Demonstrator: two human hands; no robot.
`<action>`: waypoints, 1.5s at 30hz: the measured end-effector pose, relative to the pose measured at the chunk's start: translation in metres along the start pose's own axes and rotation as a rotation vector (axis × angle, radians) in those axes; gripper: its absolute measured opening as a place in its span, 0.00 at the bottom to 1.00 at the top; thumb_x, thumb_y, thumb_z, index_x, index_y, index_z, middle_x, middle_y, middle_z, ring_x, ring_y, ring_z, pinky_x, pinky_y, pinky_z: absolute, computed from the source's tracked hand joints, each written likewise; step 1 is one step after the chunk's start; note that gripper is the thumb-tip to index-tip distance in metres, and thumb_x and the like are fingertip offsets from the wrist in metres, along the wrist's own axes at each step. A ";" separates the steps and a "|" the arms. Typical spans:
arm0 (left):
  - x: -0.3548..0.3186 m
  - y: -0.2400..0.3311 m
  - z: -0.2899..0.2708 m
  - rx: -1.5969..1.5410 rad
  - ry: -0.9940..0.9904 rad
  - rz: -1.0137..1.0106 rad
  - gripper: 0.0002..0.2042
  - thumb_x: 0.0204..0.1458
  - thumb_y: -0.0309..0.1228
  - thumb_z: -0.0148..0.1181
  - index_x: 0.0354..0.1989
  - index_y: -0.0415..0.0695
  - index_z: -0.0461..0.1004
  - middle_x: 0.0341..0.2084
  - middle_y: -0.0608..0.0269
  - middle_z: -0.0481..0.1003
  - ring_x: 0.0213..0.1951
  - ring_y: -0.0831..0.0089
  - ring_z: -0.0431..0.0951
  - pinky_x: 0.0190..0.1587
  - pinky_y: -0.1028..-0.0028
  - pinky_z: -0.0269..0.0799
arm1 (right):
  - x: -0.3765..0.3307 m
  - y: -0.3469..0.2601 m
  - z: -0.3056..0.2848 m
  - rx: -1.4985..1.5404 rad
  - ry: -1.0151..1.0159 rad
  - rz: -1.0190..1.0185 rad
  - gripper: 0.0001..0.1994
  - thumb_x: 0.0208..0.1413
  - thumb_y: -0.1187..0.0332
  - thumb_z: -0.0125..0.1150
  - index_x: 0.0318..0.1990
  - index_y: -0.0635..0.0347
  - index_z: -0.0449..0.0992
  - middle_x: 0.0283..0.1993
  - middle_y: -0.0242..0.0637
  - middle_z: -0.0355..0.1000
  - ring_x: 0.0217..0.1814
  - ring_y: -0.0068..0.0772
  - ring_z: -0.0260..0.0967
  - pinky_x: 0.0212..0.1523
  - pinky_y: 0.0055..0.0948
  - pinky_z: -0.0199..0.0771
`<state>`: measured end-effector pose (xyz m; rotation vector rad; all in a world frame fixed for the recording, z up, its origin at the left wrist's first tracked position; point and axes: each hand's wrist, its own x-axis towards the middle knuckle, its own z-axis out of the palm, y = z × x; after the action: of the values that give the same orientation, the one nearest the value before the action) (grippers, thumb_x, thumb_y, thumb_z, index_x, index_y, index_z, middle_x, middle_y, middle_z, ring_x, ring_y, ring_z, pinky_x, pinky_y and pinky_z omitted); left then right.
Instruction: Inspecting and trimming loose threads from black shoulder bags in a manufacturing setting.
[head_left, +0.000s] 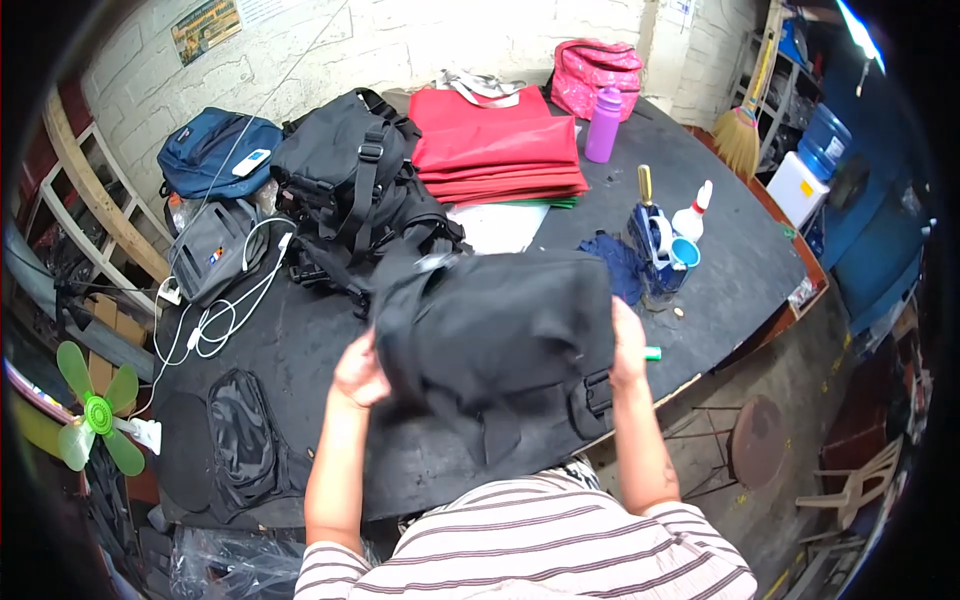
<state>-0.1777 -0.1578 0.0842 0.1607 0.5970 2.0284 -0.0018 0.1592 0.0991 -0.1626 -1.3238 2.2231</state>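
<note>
Hands grip a black bag [500,330] at the near edge of the surface [720,250]: left hand [358,372] and right hand [627,345] clasp opposite sides (fingers mostly hidden), seemingly lifting it for inspection. Red bags [495,150] lie stacked farther off.

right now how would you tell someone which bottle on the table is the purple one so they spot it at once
Start at the dark work table and look to its far edge by the white brick wall, where a stack of red fabric lies. The purple bottle stands upright just right of that stack, in front of a pink bag. It is the only purple thing; the other bottle is white with a red tip.
</note>
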 end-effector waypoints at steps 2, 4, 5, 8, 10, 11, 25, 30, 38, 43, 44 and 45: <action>-0.003 0.019 0.024 0.195 -0.178 0.123 0.28 0.62 0.47 0.33 0.63 0.38 0.54 0.53 0.49 0.68 0.51 0.59 0.72 0.53 0.65 0.67 | -0.022 -0.004 -0.019 -0.001 -0.059 0.056 0.17 0.61 0.65 0.48 0.52 0.70 0.66 0.45 0.40 0.73 0.46 0.28 0.70 0.50 0.29 0.69; 0.000 0.027 0.020 0.668 0.066 0.136 0.26 0.59 0.44 0.45 0.62 0.42 0.57 0.51 0.47 0.69 0.52 0.59 0.71 0.54 0.66 0.65 | -0.043 -0.024 -0.050 -0.564 -0.666 0.667 0.16 0.57 0.66 0.55 0.49 0.68 0.70 0.40 0.39 0.75 0.44 0.28 0.72 0.46 0.30 0.71; 0.008 0.024 0.026 1.063 0.281 0.141 0.26 0.57 0.42 0.51 0.61 0.43 0.59 0.51 0.48 0.69 0.53 0.59 0.70 0.54 0.67 0.65 | -0.053 -0.023 -0.054 -0.890 -0.954 0.597 0.13 0.50 0.64 0.61 0.40 0.64 0.76 0.33 0.39 0.77 0.37 0.33 0.75 0.40 0.33 0.72; 0.022 0.001 0.015 1.845 0.421 0.605 0.23 0.42 0.35 0.64 0.49 0.43 0.72 0.39 0.52 0.69 0.46 0.56 0.68 0.53 0.64 0.61 | -0.049 -0.037 -0.019 -1.619 -0.822 0.463 0.09 0.46 0.63 0.63 0.27 0.61 0.79 0.27 0.40 0.76 0.32 0.34 0.75 0.33 0.31 0.71; 0.027 -0.011 0.027 1.856 0.567 0.558 0.19 0.40 0.34 0.65 0.43 0.43 0.72 0.36 0.53 0.67 0.43 0.56 0.68 0.50 0.62 0.62 | -0.023 -0.037 0.006 -1.242 -0.556 0.187 0.08 0.49 0.66 0.59 0.29 0.62 0.76 0.25 0.42 0.71 0.32 0.41 0.72 0.33 0.34 0.71; 0.028 -0.017 0.033 1.923 0.616 0.656 0.19 0.39 0.32 0.66 0.38 0.41 0.68 0.34 0.53 0.64 0.39 0.54 0.67 0.45 0.61 0.64 | -0.013 -0.028 0.026 -1.159 -0.491 0.028 0.07 0.49 0.69 0.58 0.32 0.63 0.74 0.27 0.42 0.71 0.32 0.41 0.72 0.34 0.33 0.71; 0.045 -0.052 0.035 1.727 0.461 0.746 0.07 0.49 0.24 0.56 0.37 0.36 0.71 0.28 0.47 0.75 0.31 0.54 0.77 0.36 0.64 0.71 | 0.078 0.073 0.082 -0.594 -0.483 0.252 0.06 0.56 0.70 0.55 0.33 0.64 0.74 0.31 0.27 0.71 0.35 0.16 0.65 0.36 0.20 0.66; 0.055 -0.024 0.073 -0.057 -0.009 -0.294 0.15 0.56 0.30 0.44 0.45 0.32 0.70 0.41 0.49 0.75 0.43 0.63 0.77 0.49 0.66 0.71 | 0.086 0.053 0.064 -0.058 -0.470 0.364 0.09 0.55 0.65 0.57 0.34 0.62 0.74 0.31 0.26 0.70 0.33 0.19 0.64 0.36 0.20 0.63; 0.075 0.009 0.179 0.819 0.041 0.541 0.09 0.54 0.30 0.54 0.25 0.40 0.69 0.21 0.73 0.67 0.26 0.86 0.64 0.29 0.80 0.62 | 0.046 -0.033 0.087 -0.357 0.083 -0.583 0.16 0.64 0.61 0.44 0.38 0.67 0.71 0.39 0.38 0.72 0.43 0.27 0.68 0.49 0.28 0.67; 0.150 -0.023 0.175 1.382 0.112 0.773 0.15 0.52 0.34 0.55 0.21 0.33 0.66 0.11 0.58 0.63 0.18 0.80 0.60 0.22 0.71 0.59 | 0.018 0.024 0.105 -0.483 0.013 -0.288 0.31 0.50 0.66 0.64 0.58 0.62 0.54 0.32 0.39 0.71 0.29 0.24 0.68 0.32 0.22 0.68; 0.166 -0.030 0.167 1.403 0.115 0.742 0.15 0.52 0.35 0.55 0.22 0.33 0.68 0.13 0.52 0.65 0.17 0.74 0.64 0.23 0.69 0.61 | 0.021 0.022 0.099 -0.382 0.007 0.024 0.19 0.54 0.61 0.60 0.46 0.65 0.66 0.19 0.32 0.68 0.18 0.20 0.64 0.22 0.19 0.63; 0.170 -0.042 0.175 1.506 0.186 0.765 0.15 0.51 0.36 0.56 0.22 0.34 0.69 0.15 0.46 0.68 0.18 0.61 0.70 0.25 0.65 0.63 | 0.019 0.018 0.089 -0.403 -0.028 0.098 0.15 0.55 0.59 0.58 0.38 0.65 0.69 0.16 0.31 0.66 0.16 0.18 0.62 0.19 0.20 0.59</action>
<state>-0.1704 0.0641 0.1946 1.2223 2.3464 1.7801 -0.0574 0.0929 0.1319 -0.3507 -1.8025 2.0151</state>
